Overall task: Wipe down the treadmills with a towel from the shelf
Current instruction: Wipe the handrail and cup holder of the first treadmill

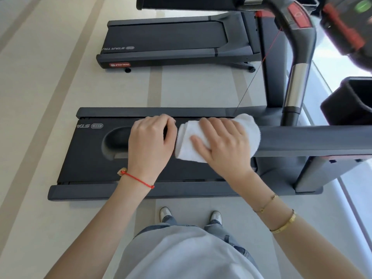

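Note:
A white towel [250, 130] is wrapped over the grey handrail [314, 138] of the near treadmill [90, 158]. My right hand [225, 147] lies over the towel, fingers and thumb curled round it and the rail. Just left of the towel, my left hand [151, 141] grips the handrail's end with curled fingers, and the rail is hidden under it. Below both hands lies the black running belt. A second treadmill [171, 37] stands farther away, parallel to the near one.
The console upright with a chrome section [297, 85] rises at the right, with a red stop button [298, 16] and a thin red safety cord. A dark cup holder [352, 101] sits at the far right. Pale floor [40, 117] runs around the treadmills. My feet stand beside the deck.

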`<state>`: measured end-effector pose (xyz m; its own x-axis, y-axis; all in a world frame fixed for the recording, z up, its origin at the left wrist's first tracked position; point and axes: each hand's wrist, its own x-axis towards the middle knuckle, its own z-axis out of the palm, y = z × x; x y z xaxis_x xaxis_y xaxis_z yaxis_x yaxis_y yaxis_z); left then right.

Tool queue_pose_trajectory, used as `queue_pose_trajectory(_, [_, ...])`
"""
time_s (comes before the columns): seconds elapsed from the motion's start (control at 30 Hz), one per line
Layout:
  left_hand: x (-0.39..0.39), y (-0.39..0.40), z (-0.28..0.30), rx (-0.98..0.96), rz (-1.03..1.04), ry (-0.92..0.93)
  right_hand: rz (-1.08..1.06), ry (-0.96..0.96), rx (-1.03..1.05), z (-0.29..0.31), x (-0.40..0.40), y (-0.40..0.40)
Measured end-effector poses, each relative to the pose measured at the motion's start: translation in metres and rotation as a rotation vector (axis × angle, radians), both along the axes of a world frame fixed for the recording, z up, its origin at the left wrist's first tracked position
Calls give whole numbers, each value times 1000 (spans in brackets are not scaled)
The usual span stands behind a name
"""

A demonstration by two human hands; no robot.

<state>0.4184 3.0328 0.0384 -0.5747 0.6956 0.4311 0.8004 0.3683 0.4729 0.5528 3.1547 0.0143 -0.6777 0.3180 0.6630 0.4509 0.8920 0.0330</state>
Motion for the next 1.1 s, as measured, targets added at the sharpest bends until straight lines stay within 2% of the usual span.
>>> queue_pose_trajectory(0.2, [48,39,-1,-47,-42,-11,-158,34,6,1,96,76])
queue_pose_trajectory(0.33, [72,58,-3,-47,-43,7,-257,115,-34,-2,104,80])
queue_pose_trajectory(0.43, [89,70,-3,-34,-45,8,-188,135,-42,-10,94,67])
queue_pose_trajectory(0.6, [113,89,-3,-13,-75,-6,8,-32,50,-7,127,94])
queue_pose_trajectory(0.8, [143,115,-2,20,-136,-30,-229,49,17,-3,200,150])
queue_pose_trajectory(0.9, [156,128,-3,11,-163,-27,-288,118,-81,2,193,146])
queue_pose_trajectory(1.0, [170,140,-3,14,-171,-22,-216,117,-121,-5,176,127])
queue_pose_trajectory(1.1, [184,150,-3,23,-165,-22,-70,42,-68,-8,186,135])
